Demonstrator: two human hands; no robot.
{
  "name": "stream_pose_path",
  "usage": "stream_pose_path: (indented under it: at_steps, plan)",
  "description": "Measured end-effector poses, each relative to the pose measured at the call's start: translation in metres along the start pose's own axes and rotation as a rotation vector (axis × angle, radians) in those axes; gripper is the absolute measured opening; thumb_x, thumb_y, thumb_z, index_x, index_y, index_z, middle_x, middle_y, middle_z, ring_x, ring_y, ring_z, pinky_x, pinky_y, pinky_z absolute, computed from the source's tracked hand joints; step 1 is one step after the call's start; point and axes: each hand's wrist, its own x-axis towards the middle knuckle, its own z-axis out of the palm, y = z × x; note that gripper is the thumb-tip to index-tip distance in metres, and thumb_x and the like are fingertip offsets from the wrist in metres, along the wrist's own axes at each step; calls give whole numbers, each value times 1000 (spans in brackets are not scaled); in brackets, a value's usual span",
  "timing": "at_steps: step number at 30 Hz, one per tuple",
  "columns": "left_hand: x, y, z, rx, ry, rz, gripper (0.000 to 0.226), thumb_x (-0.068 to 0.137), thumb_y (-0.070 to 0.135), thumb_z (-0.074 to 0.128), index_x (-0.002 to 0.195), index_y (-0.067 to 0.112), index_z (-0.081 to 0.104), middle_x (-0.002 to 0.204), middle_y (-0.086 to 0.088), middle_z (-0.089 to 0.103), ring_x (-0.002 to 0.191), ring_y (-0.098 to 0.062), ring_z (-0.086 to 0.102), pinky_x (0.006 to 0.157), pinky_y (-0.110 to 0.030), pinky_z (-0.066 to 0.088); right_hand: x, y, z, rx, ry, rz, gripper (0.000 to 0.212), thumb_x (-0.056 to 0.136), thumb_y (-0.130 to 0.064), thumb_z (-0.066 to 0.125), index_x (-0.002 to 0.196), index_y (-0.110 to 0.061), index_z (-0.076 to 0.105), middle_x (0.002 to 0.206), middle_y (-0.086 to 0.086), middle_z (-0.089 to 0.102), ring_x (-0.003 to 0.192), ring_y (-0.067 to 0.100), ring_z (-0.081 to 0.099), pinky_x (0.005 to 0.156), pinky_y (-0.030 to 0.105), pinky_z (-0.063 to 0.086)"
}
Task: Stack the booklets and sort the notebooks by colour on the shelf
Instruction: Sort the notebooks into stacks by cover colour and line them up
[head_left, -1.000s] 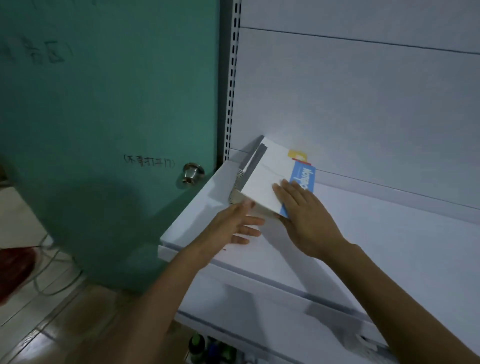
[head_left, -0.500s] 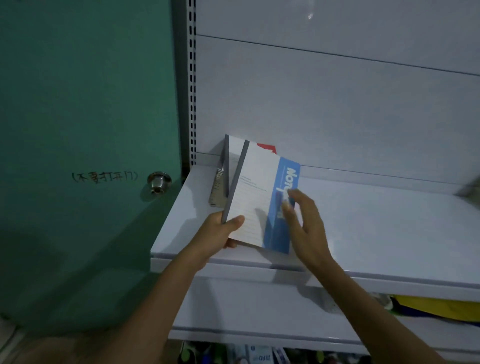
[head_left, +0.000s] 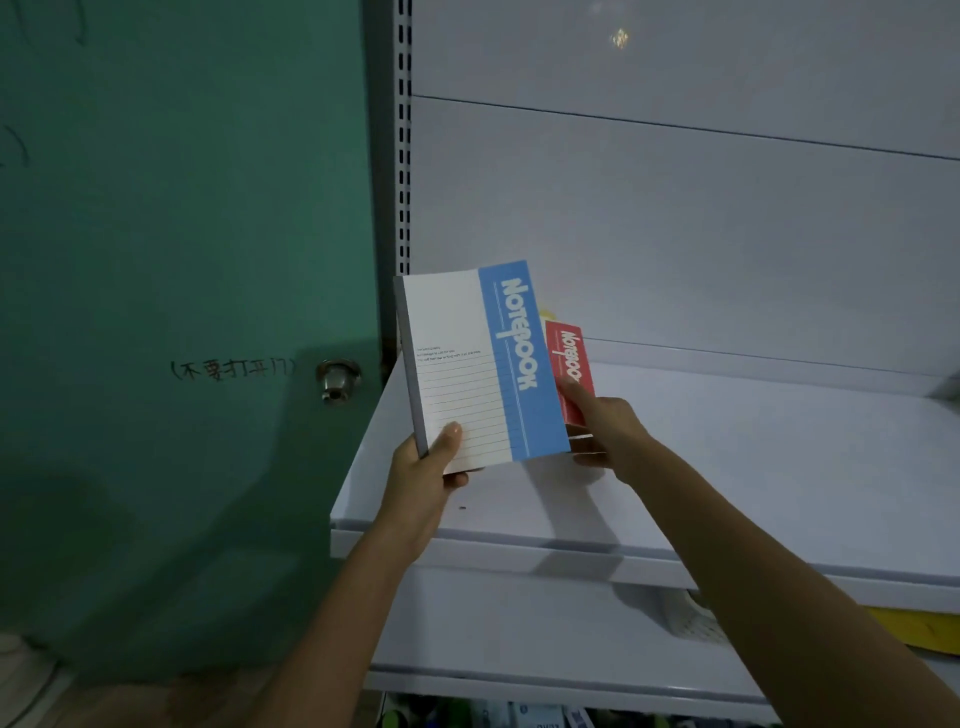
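My left hand (head_left: 427, 467) grips the lower left corner of a blue-and-white notebook (head_left: 470, 358), held upright and lifted off the white shelf (head_left: 753, 467), its cover facing me. Behind it stands a red notebook (head_left: 570, 364), and my right hand (head_left: 605, 426) holds its lower part, index finger lying on the red cover. A sliver of a yellow notebook (head_left: 546, 315) peeks out behind the red one; the rest of it is hidden.
A green door (head_left: 182, 312) with a metal knob (head_left: 336, 379) stands directly left of the shelf. A slotted upright post (head_left: 402, 156) marks the shelf's left end. Below, a lower shelf carries a yellow item (head_left: 924, 629) at right.
My left hand has lifted the blue notebook up and turned its cover towards me. My right hand has left the blue cover and taken the red notebook behind it. The camera has moved closer.
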Motion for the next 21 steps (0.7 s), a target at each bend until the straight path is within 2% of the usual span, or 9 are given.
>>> stream_pose_path:
  at_steps: [2, 5, 11, 14, 16, 19, 21]
  plan:
    - [1, -2, -1, 46, -8, 18, 16, 92, 23, 58, 107, 21, 63, 93, 6, 73, 77, -7, 65, 53, -18, 47, -8, 9, -7, 16, 7, -46, 38, 88, -54, 56, 102, -19, 52, 89, -2, 67, 67, 15, 69, 52, 24, 51]
    - [0, -5, 3, 158, -10, 47, 14, 92, 26, 58, 106, 26, 62, 93, 10, 72, 78, -4, 65, 55, -19, 48, -28, 31, -19, 88, 126, -125, 24, 94, -38, 54, 112, -22, 49, 104, -2, 64, 83, 15, 64, 68, 29, 53]
    - [-13, -8, 39, 392, -74, 125, 11, 94, 28, 54, 99, 36, 60, 90, 19, 69, 66, 5, 58, 50, -15, 45, -73, 82, -63, 192, 362, -278, 6, 97, -33, 50, 102, -30, 51, 92, -17, 59, 80, 3, 61, 55, 13, 45]
    - [-24, -23, 76, 438, -96, 139, 12, 95, 26, 53, 96, 36, 60, 87, 21, 68, 61, 9, 57, 49, -14, 44, -86, 94, -101, 170, 424, -339, 8, 97, -33, 50, 104, -29, 52, 93, -16, 61, 81, 4, 62, 57, 14, 47]
    - [-32, -40, 107, 480, -140, 146, 12, 95, 25, 52, 99, 34, 60, 88, 21, 66, 58, 10, 56, 49, -12, 44, -91, 103, -132, 137, 453, -365, 6, 97, -32, 50, 101, -29, 53, 93, -14, 63, 82, 6, 63, 61, 19, 50]
    - [-44, -70, 163, 552, -206, 145, 12, 96, 24, 52, 104, 31, 58, 92, 20, 64, 69, 12, 60, 58, -7, 46, -99, 120, -190, 105, 505, -365, 5, 97, -31, 50, 100, -28, 53, 92, -11, 64, 80, 7, 65, 58, 23, 52]
    - [-50, -90, 205, 572, -239, 114, 11, 96, 23, 53, 100, 30, 59, 94, 13, 66, 81, 3, 64, 69, -15, 51, -104, 132, -232, 108, 541, -345, 2, 97, -29, 50, 97, -30, 53, 90, -11, 64, 78, 7, 65, 54, 20, 51]
